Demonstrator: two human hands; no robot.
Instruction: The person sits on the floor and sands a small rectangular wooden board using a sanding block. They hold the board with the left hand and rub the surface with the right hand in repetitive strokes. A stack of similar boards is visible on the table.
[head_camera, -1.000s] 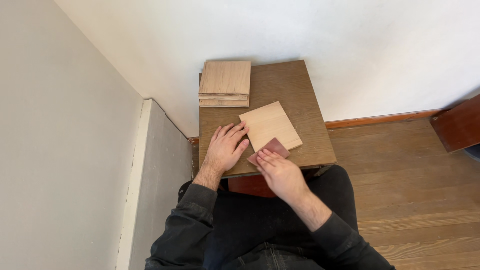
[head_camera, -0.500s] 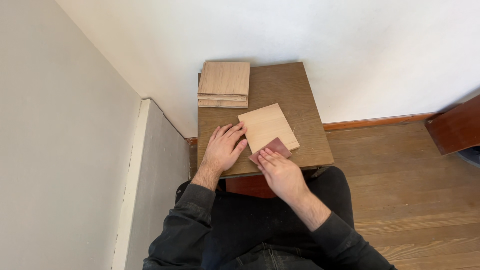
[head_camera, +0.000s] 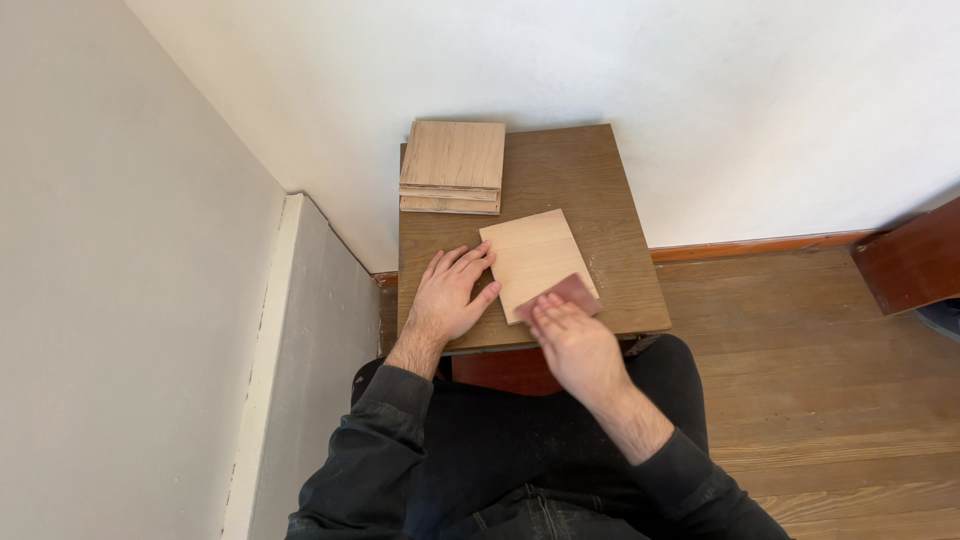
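A pale square wood panel lies flat on a small brown table. My left hand rests flat on the table with its fingers against the panel's left edge. Pressed onto the panel's near right corner is a reddish-brown sheet of sandpaper, held down under the fingers of my right hand.
A stack of similar wood panels sits at the table's far left corner, against the white wall. A wall corner stands to the left. Wooden floor lies to the right, with a dark red-brown piece of furniture at the right edge. My dark-clothed lap is below the table.
My right hand with the sandpaper has shifted slightly along the panel's near corner. The left hand and panel stay about where they were.
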